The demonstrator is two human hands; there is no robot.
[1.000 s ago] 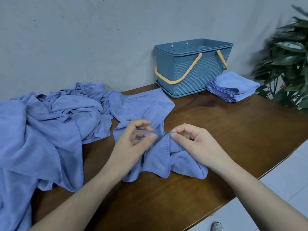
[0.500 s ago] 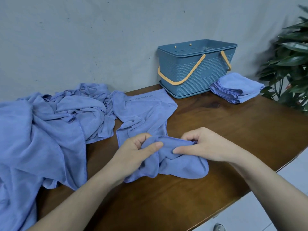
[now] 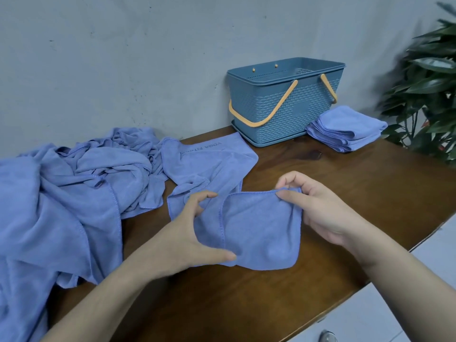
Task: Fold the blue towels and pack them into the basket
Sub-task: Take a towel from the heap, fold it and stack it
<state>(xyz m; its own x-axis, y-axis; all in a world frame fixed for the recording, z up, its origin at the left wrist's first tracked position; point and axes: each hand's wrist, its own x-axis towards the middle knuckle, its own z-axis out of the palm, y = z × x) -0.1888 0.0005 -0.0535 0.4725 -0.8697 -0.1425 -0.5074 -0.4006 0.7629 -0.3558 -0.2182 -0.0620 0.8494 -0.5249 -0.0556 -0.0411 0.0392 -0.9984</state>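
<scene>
Towel (image 3: 259, 228) half folded, pinched in both hands (image 3: 195, 233) (image 3: 318, 208); stack (image 3: 345, 128) waits by empty-looking basket (image 3: 283, 104), pile (image 3: 74, 193) left unfolded.

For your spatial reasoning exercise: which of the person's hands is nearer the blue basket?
Right. The right hand lies in front of the basket, slightly right of its middle; the left hand is further forward and left.

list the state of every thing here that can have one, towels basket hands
towel in hand: partly folded, held above the table by both hands
left hand: grips the towel's left side
right hand: pinches its top right corner
printed towel: spread flat, unfolded
towel heap: crumpled, unfolded
folded stack: folded, on the table beside the basket
basket: upright, handles down, no towels visible inside
</scene>
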